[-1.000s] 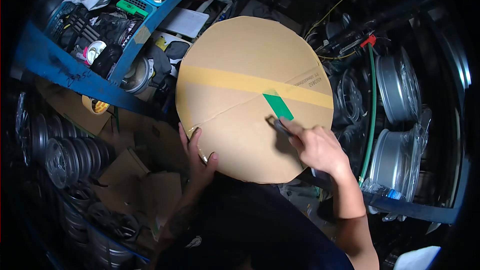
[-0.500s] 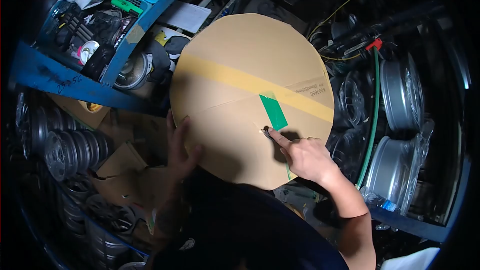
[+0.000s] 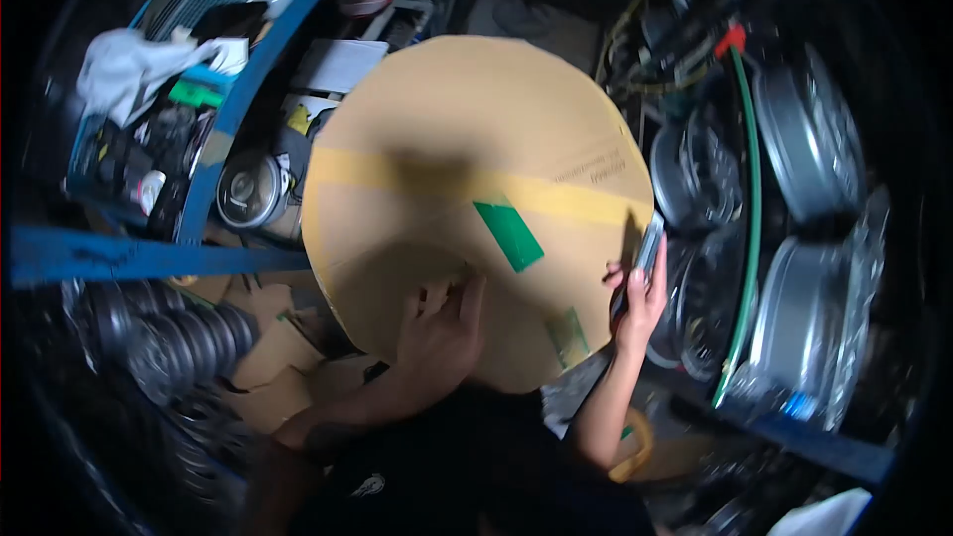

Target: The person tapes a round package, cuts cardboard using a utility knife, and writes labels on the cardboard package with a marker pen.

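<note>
A large round cardboard disc (image 3: 476,89) lies in front of me, crossed by a yellow band and marked with a green tape strip (image 3: 509,235). My left hand (image 3: 442,328) is over its lower middle, fingers curled and pressed at the spot beside the tape where the small hole was. Its fingertips are partly hidden and blurred. At the disc's right edge, my right hand (image 3: 643,308) grips a slim grey object (image 3: 650,243) that points upward. A second, see-through green tape piece (image 3: 569,337) sticks near the lower edge.
Silver wheel rims (image 3: 809,139) stand on the right rack behind a green hose (image 3: 747,238) with a red end. A blue shelf frame (image 3: 159,256) with tools and a cloth (image 3: 129,69) is on the left. Below it are more rims (image 3: 174,347) and cardboard pieces (image 3: 278,337).
My right hand has left the hole and moved to the disc's right edge with the grey object. My left hand has come from the left edge onto the disc. The view has shifted.
</note>
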The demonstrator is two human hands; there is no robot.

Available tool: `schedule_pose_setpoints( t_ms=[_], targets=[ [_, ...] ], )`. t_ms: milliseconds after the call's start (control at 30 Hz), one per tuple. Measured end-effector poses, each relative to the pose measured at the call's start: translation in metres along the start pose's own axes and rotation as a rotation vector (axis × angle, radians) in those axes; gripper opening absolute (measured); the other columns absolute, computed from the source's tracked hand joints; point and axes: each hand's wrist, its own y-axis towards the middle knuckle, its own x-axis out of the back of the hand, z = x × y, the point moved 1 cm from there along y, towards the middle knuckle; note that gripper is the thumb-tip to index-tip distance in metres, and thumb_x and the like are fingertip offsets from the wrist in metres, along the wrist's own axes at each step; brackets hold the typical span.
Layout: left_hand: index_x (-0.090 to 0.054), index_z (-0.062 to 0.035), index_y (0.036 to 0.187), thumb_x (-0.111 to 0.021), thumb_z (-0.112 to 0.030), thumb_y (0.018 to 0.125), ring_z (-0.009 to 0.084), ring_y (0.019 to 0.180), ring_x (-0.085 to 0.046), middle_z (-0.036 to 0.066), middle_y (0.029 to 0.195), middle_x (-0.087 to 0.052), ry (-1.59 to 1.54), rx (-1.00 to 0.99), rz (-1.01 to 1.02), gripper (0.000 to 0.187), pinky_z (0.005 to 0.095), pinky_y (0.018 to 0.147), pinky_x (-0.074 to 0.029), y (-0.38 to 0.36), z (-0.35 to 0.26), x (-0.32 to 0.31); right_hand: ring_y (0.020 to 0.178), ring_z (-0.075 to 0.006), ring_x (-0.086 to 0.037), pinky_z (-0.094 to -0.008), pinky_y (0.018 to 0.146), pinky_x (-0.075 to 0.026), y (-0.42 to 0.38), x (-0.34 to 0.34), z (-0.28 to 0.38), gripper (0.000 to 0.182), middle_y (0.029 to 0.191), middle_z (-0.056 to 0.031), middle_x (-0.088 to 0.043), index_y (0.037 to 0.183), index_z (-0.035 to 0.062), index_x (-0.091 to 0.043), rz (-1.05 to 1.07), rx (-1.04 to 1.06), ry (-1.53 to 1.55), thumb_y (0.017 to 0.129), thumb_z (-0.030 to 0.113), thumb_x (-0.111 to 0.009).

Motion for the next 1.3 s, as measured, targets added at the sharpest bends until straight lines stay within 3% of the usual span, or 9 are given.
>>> schedule_pose_setpoints(
  t_ms=[200,367,467,667,767,900,1000,1133,1300],
  targets=[
    [-0.049,0.0003,0.124,-0.066,-0.012,0.076,0.0346,0.106,-0.059,0.016,0.108,-0.065,-0.101,-0.056,0.245,0.052,0.051,0.091,-0.04,0.03,0.005,-0.011,0.076,-0.014,-0.062,-0.0345,0.084,-0.055,0.001,-0.001,-0.004,0.07,0.082,-0.0071,-0.064,0.159,-0.0066,-0.02,0.02,0.07,0.111,0.104,0.016,-0.057],
    [-0.047,0.0011,0.122,-0.066,-0.012,0.074,0.0374,0.105,-0.061,0.018,0.106,-0.066,-0.156,-0.101,0.381,0.054,0.0521,0.093,-0.04,0.05,0.01,-0.004,0.072,-0.0224,-0.065,-0.039,0.08,-0.055,0.004,0.0,-0.009,0.073,0.075,-0.0112,-0.064,0.161,-0.0054,-0.012,-0.054,0.12,0.137,0.104,0.016,-0.053],
    [-0.046,0.0036,0.129,-0.064,-0.017,0.078,0.038,0.101,-0.063,0.019,0.104,-0.068,-0.105,-0.112,0.406,0.058,0.0523,0.097,-0.04,0.057,0.011,-0.004,0.072,-0.0168,-0.063,-0.0341,0.077,-0.053,0.003,0.0,-0.008,0.071,0.076,-0.0077,-0.064,0.163,0.002,-0.018,-0.08,0.13,-0.029,0.105,0.02,-0.055],
    [-0.021,0.0085,0.158,-0.055,-0.046,0.095,0.0379,0.099,-0.067,0.022,0.094,-0.072,0.122,-0.186,0.324,0.09,0.0672,0.11,-0.026,0.046,-0.003,-0.016,0.065,-0.0091,-0.051,-0.0255,0.065,-0.046,0.007,-0.012,0.008,0.06,0.074,0.0007,-0.054,0.161,0.0064,-0.031,-0.046,-0.018,-0.082,0.107,0.02,-0.054],
    [-0.018,0.0042,0.16,-0.039,-0.068,0.101,0.0405,0.102,-0.069,0.024,0.097,-0.074,0.188,-0.14,0.504,0.096,0.0706,0.114,-0.015,0.055,-0.008,-0.003,0.066,-0.0079,-0.047,-0.0237,0.063,-0.042,0.001,-0.044,0.033,0.06,0.076,-0.0012,-0.054,0.162,0.0124,-0.031,0.021,0.036,0.055,0.107,0.02,-0.054],
    [-0.021,-0.0004,0.161,-0.05,-0.06,0.099,0.0376,0.108,-0.068,0.017,0.102,-0.076,0.149,-0.172,0.489,0.091,0.0686,0.115,-0.018,0.049,-0.001,-0.002,0.078,-0.0083,-0.049,-0.0233,0.073,-0.044,-0.011,-0.11,0.049,0.069,0.093,0.0022,-0.055,0.164,0.0136,-0.024,0.35,0.024,-0.144,0.105,0.017,-0.058],
    [-0.059,-0.0025,0.138,-0.06,-0.047,0.093,0.0363,0.109,-0.068,0.015,0.107,-0.076,0.066,-0.16,0.475,0.063,0.0661,0.111,-0.028,0.031,-0.019,0.006,0.108,-0.0068,-0.042,-0.019,0.098,-0.038,-0.02,-0.183,0.056,0.081,0.159,-0.0013,-0.032,0.166,0.018,-0.018,0.632,0.123,-0.065,0.096,-0.004,-0.053],
    [-0.073,-0.0023,0.114,-0.065,-0.038,0.093,0.0341,0.09,-0.073,0.017,0.093,-0.076,-0.174,-0.213,0.347,0.042,0.0567,0.101,-0.044,-0.009,-0.019,0.059,0.103,-0.0078,-0.046,-0.0175,0.088,-0.041,-0.019,-0.277,0.091,0.089,0.134,-0.0033,-0.047,0.167,0.0245,-0.013,0.913,0.137,-0.07,0.092,-0.007,-0.05],
    [-0.064,-0.0051,0.129,-0.061,-0.035,0.097,0.043,0.099,-0.068,0.025,0.1,-0.071,-0.775,-0.05,0.112,0.044,0.0525,0.087,-0.054,-0.057,0.053,0.045,0.087,-0.0072,-0.053,-0.0201,0.081,-0.043,-0.006,-0.438,0.12,0.078,0.128,-0.0053,-0.06,0.165,0.0184,-0.02,0.874,-0.109,0.383,0.098,0.0,-0.055]
  ],
)
